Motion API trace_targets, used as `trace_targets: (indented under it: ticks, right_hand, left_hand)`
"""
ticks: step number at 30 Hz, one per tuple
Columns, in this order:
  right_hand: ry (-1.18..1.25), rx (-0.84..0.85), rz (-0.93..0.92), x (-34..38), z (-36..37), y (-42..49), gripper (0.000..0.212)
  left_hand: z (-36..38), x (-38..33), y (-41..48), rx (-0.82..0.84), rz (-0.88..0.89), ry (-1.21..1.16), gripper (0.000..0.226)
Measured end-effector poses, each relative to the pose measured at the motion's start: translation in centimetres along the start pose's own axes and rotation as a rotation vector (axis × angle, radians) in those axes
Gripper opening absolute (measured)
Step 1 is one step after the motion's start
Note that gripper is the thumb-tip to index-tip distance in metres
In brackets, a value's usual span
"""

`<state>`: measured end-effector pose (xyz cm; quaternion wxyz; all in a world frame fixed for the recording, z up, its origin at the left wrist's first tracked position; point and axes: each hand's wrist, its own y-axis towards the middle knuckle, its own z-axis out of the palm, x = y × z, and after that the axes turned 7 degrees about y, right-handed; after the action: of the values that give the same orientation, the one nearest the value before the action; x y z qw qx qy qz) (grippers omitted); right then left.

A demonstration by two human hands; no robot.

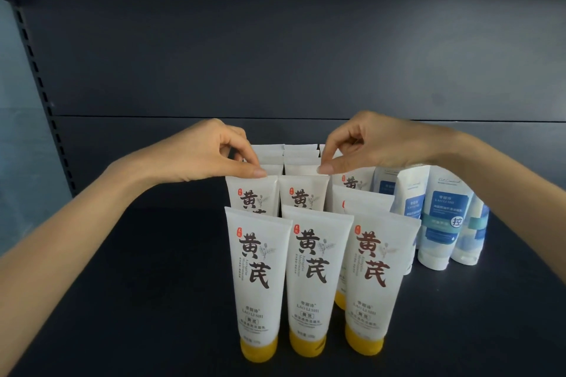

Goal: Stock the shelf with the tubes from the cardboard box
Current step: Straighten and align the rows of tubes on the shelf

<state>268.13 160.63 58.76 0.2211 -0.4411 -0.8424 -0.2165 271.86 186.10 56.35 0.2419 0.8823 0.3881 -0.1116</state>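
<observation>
As I watch through the head camera, white tubes (317, 278) with yellow caps stand cap-down in three columns on the dark shelf (137, 285), several rows deep. The left hand (202, 156) pinches, between thumb and forefinger, the top edge of one tube in the left column, behind the front row. The right hand (367, 144) pinches in the same way one top edge in the middle column. Which row exactly, I cannot tell. Blue tubes (444, 217) stand just beside them, on the right.

front tubes (259, 278): white, yellow caps, dark brown characters | right tubes (441, 223): white, blue labels | shelf (137, 300): dark blue-grey
</observation>
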Motion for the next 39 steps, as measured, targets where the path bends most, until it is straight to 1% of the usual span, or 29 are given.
trace_targets:
  ticks: [3,6,8,11,20,23,26,30,33,36,39]
  right_hand:
    - [-0.006,0.025,-0.003,0.5,-0.7,-1.0,0.030]
    - [-0.014,0.148,0.034,1.0,-1.3,-2.5,0.033]
    - [-0.034,0.189,0.056,1.1,-1.7,-3.2,0.035]
    - [-0.056,0.195,0.076,0.7,-1.9,-3.8,0.033]
    - [-0.040,0.156,0.075,-0.2,-1.3,-4.7,0.030]
    - [-0.042,0.159,0.093,-0.2,-1.1,-5.0,0.022]
    - [-0.042,0.079,0.070,-0.8,-1.0,-5.1,0.017]
    - [-0.075,-0.038,0.084,-2.1,-1.0,-4.8,0.019]
    - [-0.100,-0.121,0.083,-2.7,-0.8,-4.4,0.019]
    - [-0.148,-0.158,0.049,-3.4,-0.6,-3.9,0.017]
    - [-0.131,-0.170,0.055,-3.9,-0.7,-3.6,0.017]
  left_hand:
    - [0.5,-0.8,0.5,0.002,0.029,0.002,0.031]
    - [1.3,-1.8,1.2,0.019,0.077,0.039,0.031]
    - [1.8,-2.3,1.7,0.036,0.097,0.079,0.025]
    - [2.6,-2.6,2.4,0.038,0.102,0.107,0.018]
    - [3.5,-3.0,3.1,-0.020,0.124,0.026,0.011]
    - [3.6,-2.9,3.1,-0.017,0.117,0.015,0.012]
    - [3.7,-2.7,3.1,-0.022,0.113,-0.026,0.013]
    - [3.7,-2.7,3.2,-0.059,0.106,-0.072,0.011]
    - [3.8,-2.7,3.2,-0.040,0.097,-0.050,0.010]
    - [3.9,-2.6,3.3,-0.023,0.075,-0.013,0.012]
    - [3.8,-2.6,3.2,-0.028,0.066,0.012,0.015]
